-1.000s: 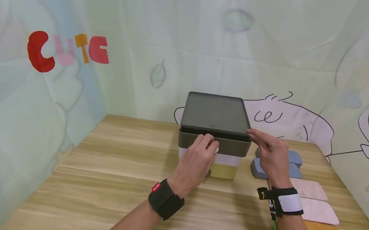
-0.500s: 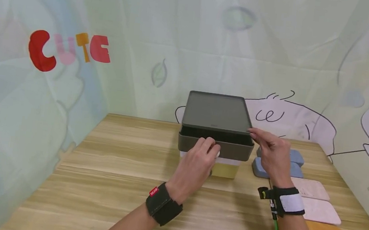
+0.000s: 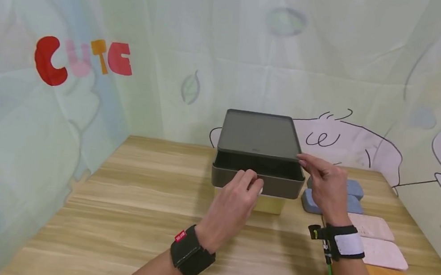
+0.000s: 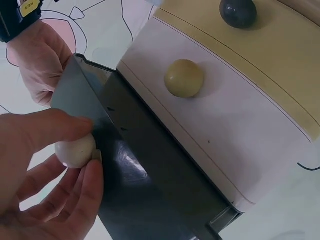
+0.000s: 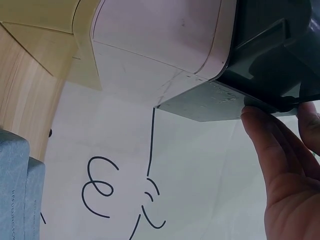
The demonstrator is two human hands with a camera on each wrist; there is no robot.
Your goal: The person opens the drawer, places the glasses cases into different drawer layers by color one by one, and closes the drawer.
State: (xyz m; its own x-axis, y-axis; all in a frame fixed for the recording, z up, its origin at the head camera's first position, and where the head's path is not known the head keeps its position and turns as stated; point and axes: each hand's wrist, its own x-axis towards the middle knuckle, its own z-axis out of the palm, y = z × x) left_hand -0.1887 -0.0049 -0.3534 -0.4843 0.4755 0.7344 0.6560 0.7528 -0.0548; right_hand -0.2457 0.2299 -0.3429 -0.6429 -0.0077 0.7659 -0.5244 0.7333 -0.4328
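The gray drawer point(image 3: 280, 187) stands partly out of its cabinet point(image 3: 271, 204), center of the head view; your left hand point(image 3: 231, 201) pinches its white knob point(image 4: 76, 151) between thumb and fingers, your right hand point(image 3: 326, 184) pinches the gray top point(image 3: 261, 133)'s near right corner.

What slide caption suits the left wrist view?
Left fingers pinch the white round knob on the open dark gray drawer.

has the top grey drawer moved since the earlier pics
Yes. The grey drawer has slid out toward the person: against the grey top of the box, its front stands farther forward and more dark interior shows.
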